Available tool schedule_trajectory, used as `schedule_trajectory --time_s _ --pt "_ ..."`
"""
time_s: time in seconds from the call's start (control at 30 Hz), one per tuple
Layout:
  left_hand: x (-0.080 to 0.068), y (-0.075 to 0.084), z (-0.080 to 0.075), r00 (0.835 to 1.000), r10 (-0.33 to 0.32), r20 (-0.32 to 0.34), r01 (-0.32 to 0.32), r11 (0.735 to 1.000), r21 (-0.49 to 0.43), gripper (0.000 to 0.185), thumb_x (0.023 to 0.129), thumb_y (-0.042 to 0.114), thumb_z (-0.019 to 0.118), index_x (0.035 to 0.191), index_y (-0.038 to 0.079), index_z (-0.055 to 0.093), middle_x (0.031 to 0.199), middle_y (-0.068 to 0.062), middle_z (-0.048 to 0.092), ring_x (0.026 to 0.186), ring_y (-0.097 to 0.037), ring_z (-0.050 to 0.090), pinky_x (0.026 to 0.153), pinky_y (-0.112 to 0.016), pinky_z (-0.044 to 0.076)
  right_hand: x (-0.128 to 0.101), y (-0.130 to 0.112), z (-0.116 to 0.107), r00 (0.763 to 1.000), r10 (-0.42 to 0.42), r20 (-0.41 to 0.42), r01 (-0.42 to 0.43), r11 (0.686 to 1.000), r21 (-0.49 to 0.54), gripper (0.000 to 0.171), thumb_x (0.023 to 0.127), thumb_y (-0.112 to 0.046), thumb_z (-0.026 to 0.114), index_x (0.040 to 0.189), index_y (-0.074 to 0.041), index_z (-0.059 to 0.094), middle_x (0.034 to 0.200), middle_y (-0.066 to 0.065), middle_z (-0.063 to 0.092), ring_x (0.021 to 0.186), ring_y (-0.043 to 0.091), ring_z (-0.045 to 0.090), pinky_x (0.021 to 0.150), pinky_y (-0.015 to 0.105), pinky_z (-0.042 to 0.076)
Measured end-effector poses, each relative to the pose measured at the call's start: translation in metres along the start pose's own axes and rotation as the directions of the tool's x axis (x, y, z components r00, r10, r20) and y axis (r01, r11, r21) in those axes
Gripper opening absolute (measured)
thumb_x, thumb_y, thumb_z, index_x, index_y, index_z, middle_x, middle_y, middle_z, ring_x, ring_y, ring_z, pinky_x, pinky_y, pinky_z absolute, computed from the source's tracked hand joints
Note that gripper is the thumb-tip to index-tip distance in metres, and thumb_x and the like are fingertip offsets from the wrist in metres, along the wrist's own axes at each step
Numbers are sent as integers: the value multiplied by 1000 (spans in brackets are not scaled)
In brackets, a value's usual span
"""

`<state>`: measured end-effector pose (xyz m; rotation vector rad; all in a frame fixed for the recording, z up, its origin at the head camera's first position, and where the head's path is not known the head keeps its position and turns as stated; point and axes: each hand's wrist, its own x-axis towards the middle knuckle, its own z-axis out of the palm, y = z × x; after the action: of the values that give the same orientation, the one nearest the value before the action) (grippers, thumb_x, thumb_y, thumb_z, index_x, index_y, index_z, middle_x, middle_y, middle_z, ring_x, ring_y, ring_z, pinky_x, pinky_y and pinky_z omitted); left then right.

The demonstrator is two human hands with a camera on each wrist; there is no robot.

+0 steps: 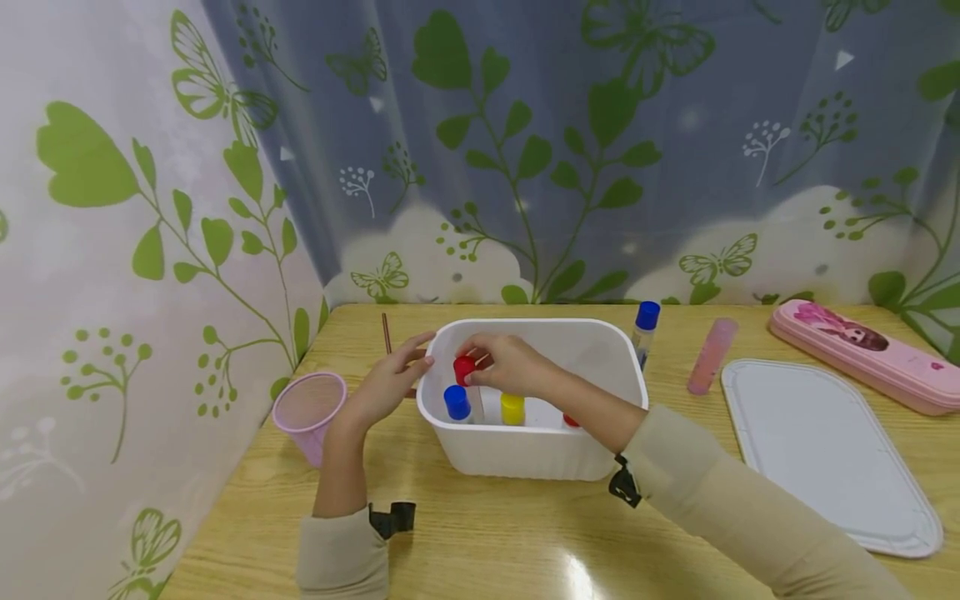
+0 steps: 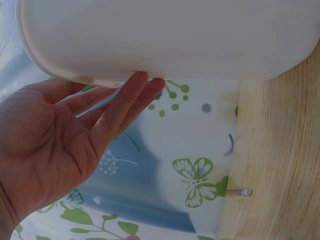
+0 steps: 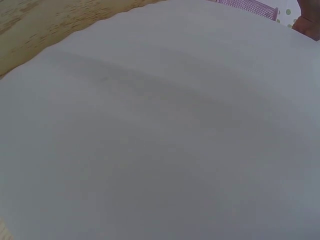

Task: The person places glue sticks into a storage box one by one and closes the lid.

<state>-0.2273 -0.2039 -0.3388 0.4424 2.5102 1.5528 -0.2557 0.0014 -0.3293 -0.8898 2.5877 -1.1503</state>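
A white plastic tub [image 1: 600, 342] stands mid-table with capped tubes upright inside: one blue-capped [image 1: 456, 402], one yellow-capped [image 1: 512, 408], and a bit of red [image 1: 570, 421] by my forearm. My right hand [image 1: 504, 363] reaches into the tub and pinches a red-capped tube [image 1: 464, 369] near its top. My left hand [image 1: 390, 383] rests open against the tub's left outer wall; in the left wrist view its straight fingers [image 2: 132, 97] touch the tub's rim [image 2: 100, 75]. The right wrist view shows only the tub's white wall [image 3: 160, 130].
A pink mesh cup [image 1: 309, 411] stands left of the tub. A blue-capped tube [image 1: 645, 332] stands behind the tub's right corner. A pink ruler [image 1: 712, 355], a white lid [image 1: 825, 450] and a pink pencil case [image 1: 862, 354] lie to the right. A thin brown stick [image 1: 386, 333] lies behind.
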Motion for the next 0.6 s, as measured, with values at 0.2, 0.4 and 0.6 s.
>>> schedule_trajectory --time_s 0.2,0.4,0.6 --pt "0 1 -1 1000 -5 -2 5 1000 -2 46 100 21 42 143 10 30 133 -24 40 112 -37 49 81 -47 49 -1 0 0 1000 -11 19 11 1000 -4 32 84 -5 66 116 -5 57 108 8 61 101 23 57 84 28 48" --pt "-1 1 0 1000 2 -3 -2 1000 -1 46 100 20 42 143 9 30 133 -25 41 111 -38 49 81 -46 49 -2 0 -2 999 -29 31 29 1000 -8 36 85 -7 65 120 -3 55 112 11 60 103 25 56 86 30 47" --pt "-1 2 1 1000 4 4 -4 1000 -8 47 99 19 42 143 9 29 133 -24 40 112 -38 49 82 -45 49 -5 -4 -9 999 -42 3 41 999 34 34 87 -7 62 120 -1 55 115 12 59 105 26 55 86 30 47"
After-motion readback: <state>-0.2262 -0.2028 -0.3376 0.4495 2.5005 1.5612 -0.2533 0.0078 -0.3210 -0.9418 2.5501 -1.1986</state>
